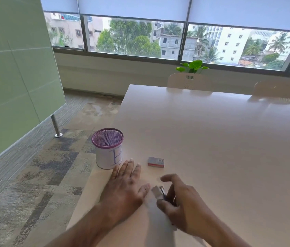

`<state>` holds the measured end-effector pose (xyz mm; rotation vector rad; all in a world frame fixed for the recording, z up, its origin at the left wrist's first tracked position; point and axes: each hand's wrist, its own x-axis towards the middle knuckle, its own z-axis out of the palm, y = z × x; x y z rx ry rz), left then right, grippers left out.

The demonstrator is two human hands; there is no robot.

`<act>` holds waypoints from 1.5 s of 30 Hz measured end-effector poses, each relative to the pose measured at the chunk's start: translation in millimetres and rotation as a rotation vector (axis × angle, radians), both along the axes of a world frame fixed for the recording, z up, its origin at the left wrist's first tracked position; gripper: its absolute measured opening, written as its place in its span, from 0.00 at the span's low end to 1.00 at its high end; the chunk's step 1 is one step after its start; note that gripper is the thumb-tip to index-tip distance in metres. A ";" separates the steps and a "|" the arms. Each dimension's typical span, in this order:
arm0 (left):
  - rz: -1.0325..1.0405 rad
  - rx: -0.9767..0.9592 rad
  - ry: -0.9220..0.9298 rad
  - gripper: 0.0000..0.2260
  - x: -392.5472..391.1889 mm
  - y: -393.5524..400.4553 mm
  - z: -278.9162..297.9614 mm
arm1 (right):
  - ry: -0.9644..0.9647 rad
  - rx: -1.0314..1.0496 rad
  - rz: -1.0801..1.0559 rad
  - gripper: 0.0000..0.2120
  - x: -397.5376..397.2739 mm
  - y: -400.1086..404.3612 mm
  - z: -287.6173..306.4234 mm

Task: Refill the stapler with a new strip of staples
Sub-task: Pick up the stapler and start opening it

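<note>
A small stapler (159, 192), metallic with a dark body, sits near the table's front edge, partly hidden under my right hand (181, 198). The thumb and fingers of that hand curl around the stapler, touching or almost touching it; motion blur hides the exact grip. My left hand (125, 184) lies flat on the table just left of the stapler, fingers spread, holding nothing. A small grey and red staple box (155, 162) lies closed on the table a little beyond both hands.
A purple mesh pen cup (107, 148) wrapped in white paper stands at the table's left edge (121, 107), close to my left hand. Two pale chairs (189, 81) stand at the far side. Carpeted floor drops off to the left.
</note>
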<state>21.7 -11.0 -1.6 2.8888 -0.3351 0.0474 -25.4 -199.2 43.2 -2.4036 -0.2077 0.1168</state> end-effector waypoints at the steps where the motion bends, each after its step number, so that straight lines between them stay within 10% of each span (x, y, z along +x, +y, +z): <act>1: 0.004 -0.006 0.000 0.33 0.6 -0.6 0.0 | 0.094 0.162 -0.041 0.21 4.1 -4.6 0.6; 5: 0.014 -0.009 -0.011 0.34 1.2 -1.0 -1.8 | 0.529 0.968 -0.093 0.12 18.2 -22.4 4.9; 8: 0.014 -0.020 -0.018 0.35 3.3 -3.1 -1.6 | 0.683 1.148 -0.052 0.14 23.0 -25.8 6.5; 20: 0.060 -0.022 -0.007 0.38 25.9 -23.5 1.4 | 0.459 1.136 0.031 0.22 21.9 -21.2 -11.5; 27: 0.062 -0.011 -0.001 0.38 26.0 -24.3 0.7 | 0.665 1.228 -0.016 0.34 24.4 -26.0 -8.0; 45: 0.062 -0.001 -0.001 0.38 25.2 -24.7 4.3 | 0.670 1.239 0.040 0.24 26.1 -30.9 -7.7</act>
